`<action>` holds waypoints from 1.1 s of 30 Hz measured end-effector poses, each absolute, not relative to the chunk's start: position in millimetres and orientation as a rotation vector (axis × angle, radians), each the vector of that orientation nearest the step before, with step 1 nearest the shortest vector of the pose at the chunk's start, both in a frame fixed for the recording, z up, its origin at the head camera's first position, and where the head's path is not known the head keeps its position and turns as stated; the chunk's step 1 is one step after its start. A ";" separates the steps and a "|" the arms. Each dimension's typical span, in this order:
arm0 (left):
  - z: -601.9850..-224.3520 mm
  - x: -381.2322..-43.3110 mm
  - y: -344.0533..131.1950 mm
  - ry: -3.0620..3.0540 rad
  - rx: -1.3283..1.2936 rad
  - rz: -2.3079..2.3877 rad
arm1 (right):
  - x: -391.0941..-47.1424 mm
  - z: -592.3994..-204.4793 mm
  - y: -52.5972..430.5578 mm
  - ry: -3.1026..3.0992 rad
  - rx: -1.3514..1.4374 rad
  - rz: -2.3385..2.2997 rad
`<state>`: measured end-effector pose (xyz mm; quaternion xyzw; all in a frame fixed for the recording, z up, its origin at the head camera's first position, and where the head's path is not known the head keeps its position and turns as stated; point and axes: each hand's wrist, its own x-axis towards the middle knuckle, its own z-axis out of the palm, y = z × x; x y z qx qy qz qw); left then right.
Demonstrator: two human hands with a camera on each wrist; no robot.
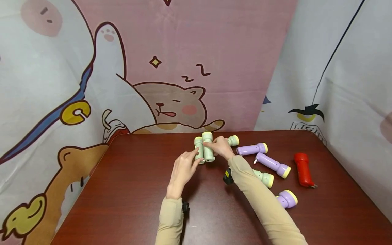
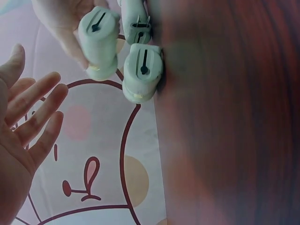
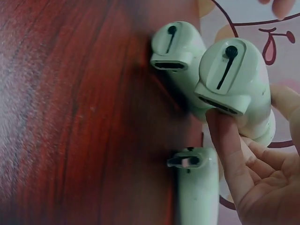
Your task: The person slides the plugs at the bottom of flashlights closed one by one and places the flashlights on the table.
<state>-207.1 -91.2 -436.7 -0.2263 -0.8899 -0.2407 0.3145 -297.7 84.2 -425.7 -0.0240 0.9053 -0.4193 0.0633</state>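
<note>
Clamped in the right hand (image 1: 223, 147): a pale green, cylindrical, plastic-looking flashlight with a flared, yellow-rimmed head (image 1: 209, 155), raised off the glossy red-brown, wood-grained desk (image 1: 131, 190). Just beside and below it: a matching pale green flashlight (image 1: 199, 146), lying near the desk's far edge. To its left, the left hand (image 1: 182, 166), fingers apart, holding nothing.

Reads like a set-down alongside. Lower slowly, body parallel to the lying one, both heads pointing away. Turn the lipped side of the tail down; probably resists rolling. Watch the finger close to the underside: slide it out late, or risk a pinch or a tilted landing. Use the left hand as a side stop so a bump doesn't shove the lying one. Mind the knuckles around the third pale green flashlight (image 1: 234, 140), just right of the right hand. Let go only after full contact.
</note>
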 end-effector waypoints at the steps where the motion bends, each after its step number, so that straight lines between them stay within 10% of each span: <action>1: -436.2 -207.1 -92.1 -2.349 -0.592 -0.639 | -297.9 -427.1 84.1 2.726 -0.064 -1.269; 33: -437.2 -209.0 -97.4 -2.338 -0.576 -0.650 | -303.7 -444.5 81.5 2.816 0.080 -1.087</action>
